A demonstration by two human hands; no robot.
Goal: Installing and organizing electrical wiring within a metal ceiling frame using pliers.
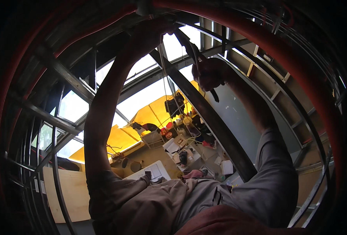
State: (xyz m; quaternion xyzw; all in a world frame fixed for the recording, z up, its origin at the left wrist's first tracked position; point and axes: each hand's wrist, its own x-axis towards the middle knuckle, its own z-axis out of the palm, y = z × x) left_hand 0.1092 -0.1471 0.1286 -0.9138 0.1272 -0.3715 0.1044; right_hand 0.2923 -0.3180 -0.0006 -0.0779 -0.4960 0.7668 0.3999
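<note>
Both my arms reach up overhead among metal framing. My left hand (pixel 154 32), at the top in deep shadow, is closed; what its fingers grip I cannot make out. Just above it is a dark grey cylindrical fitting (pixel 144 7) beside a red tube. Thin pale cables (pixel 164 64) hang down from beside the left hand. My right hand (pixel 210 73), lower and to the right, is wrapped round a long dark hand tool (pixel 188 46). Its upper end slants up toward my left hand, and its lower end sticks out below my fist. Shadow hides its exact kind.
A dark metal beam (pixel 212 125) runs diagonally close beside my right arm. Thick red tubing (pixel 251 29) arches overhead. Metal studs (pixel 62 76) cross on the left. Far below, a cluttered floor holds boxes, papers and a white table (pixel 158 170); yellow sheeting (pixel 120 141) hangs behind.
</note>
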